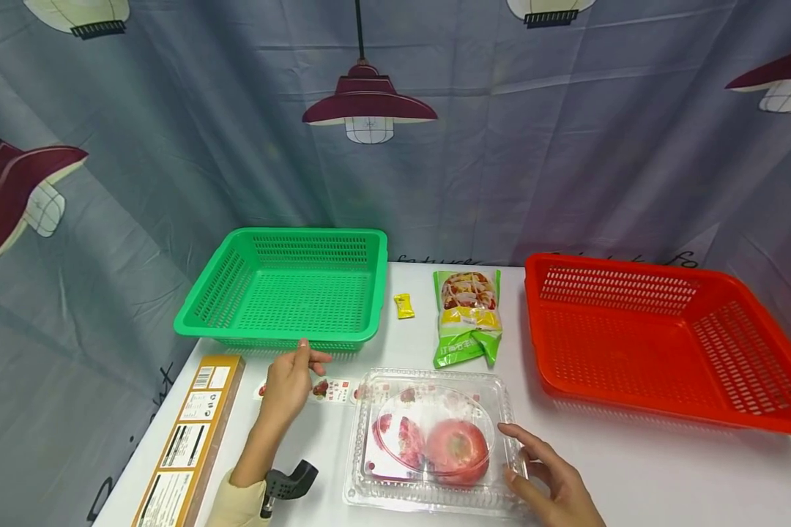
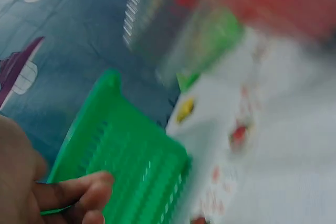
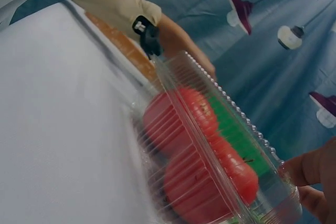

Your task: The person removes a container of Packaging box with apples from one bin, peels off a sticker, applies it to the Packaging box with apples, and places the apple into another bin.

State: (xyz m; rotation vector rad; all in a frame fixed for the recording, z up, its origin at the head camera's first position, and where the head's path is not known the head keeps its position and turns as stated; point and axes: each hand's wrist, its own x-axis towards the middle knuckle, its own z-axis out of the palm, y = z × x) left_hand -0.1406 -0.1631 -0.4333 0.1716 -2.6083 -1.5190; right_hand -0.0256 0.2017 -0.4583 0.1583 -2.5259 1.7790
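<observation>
A clear plastic clamshell box [image 1: 428, 505] sits at the front middle of the table, with a round red fruit [image 1: 458, 450] and a pink-printed piece [image 1: 395, 446] seen through it. Its right edge is held by my right hand [image 1: 550, 479], thumb and fingers bent around the rim. In the right wrist view, red rounded shapes [image 3: 194, 182] show through the ribbed wall. My left hand [image 1: 290, 384] hovers left of the box by the green basket [image 1: 283, 337], fingers loosely bent and holding nothing. The left wrist view is blurred.
A red basket [image 1: 633, 410] stands at the right. Behind the box lie a green food packet [image 1: 468, 315] and a small yellow sachet [image 1: 403, 306]. A long brown carton [image 1: 187, 439] lies at the left; a printed strip [image 1: 336, 389] runs partly under the box.
</observation>
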